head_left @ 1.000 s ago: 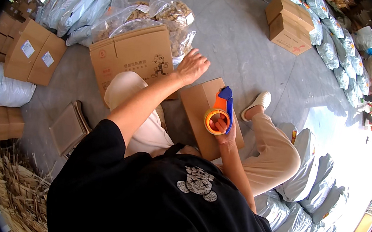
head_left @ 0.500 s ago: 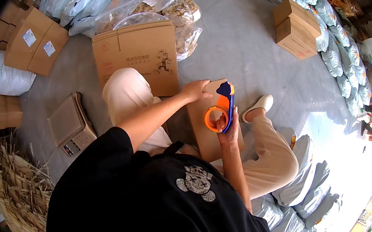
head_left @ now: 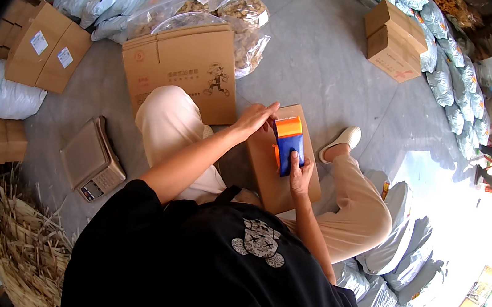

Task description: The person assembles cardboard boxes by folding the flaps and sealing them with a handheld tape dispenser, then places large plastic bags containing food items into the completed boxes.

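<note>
My right hand [head_left: 300, 176] is wrapped round the handle of a blue and orange tape dispenser [head_left: 288, 139], its thumb lying along the blue side. The dispenser is over a closed brown cardboard box [head_left: 284, 196] that stands between my legs. At the far left edge of that box is my left hand [head_left: 255, 120], its fingers stretched out beside the dispenser's orange end. Whether the left fingertips touch the dispenser or the box is hard to make out.
Flattened cartons [head_left: 182, 70] lean beyond my left knee, before clear bags [head_left: 239, 13] of brown goods. A scale [head_left: 93, 158] sits on the left. Two boxes [head_left: 395, 49] and stacked grey sacks [head_left: 445, 80] stand far right; more sacks [head_left: 394, 229] lie near right.
My right hand has turned the tape dispenser, so its blue and orange broad side now faces up and the orange roll is mostly hidden. My left hand has shifted slightly beside it.
</note>
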Demonstrator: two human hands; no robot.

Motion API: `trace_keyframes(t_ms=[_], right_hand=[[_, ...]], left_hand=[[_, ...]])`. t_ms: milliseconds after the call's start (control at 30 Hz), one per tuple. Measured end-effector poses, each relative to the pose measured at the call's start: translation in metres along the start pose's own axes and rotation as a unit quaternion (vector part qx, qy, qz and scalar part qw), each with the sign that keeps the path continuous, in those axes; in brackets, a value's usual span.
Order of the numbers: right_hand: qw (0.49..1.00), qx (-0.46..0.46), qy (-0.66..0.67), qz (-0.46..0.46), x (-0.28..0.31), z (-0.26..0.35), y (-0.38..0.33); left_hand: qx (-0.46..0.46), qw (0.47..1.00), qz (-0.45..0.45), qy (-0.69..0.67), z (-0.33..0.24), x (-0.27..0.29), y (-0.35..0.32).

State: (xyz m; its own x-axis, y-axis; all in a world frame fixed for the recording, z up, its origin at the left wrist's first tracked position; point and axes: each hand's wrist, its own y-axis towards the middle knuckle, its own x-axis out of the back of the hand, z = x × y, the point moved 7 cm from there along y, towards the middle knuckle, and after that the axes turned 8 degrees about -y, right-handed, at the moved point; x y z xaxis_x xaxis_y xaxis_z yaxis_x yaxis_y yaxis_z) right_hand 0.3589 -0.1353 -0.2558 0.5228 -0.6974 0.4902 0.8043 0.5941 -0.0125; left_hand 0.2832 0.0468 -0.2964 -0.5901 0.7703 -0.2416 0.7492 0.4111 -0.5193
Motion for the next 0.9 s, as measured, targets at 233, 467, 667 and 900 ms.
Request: trace_keyframes(t_ms=[233,467,667,900], right_hand=[[0.996,-0.065,0.06,0.032,-0.011,-0.026,0.001],[0.984,-0.054,0.129,0.11,-0.016,-0.011,0.004],[0.985,-0.039,0.105,0.129,-0.014,-0.004,0.007],[0.985,-0.024,0.09,0.142,-0.012,0.012,0.011]], left_hand=[[0.026,0.99,0.067,-0.119,-0.017,-0.025,-0.007],[0.077,0.984,0.066,-0.147,-0.022,-0.017,0.005],[0.011,0.997,0.031,-0.073,-0.017,-0.008,0.025],[-0.04,0.999,-0.026,0.017,-0.009,0.007,0.046]])
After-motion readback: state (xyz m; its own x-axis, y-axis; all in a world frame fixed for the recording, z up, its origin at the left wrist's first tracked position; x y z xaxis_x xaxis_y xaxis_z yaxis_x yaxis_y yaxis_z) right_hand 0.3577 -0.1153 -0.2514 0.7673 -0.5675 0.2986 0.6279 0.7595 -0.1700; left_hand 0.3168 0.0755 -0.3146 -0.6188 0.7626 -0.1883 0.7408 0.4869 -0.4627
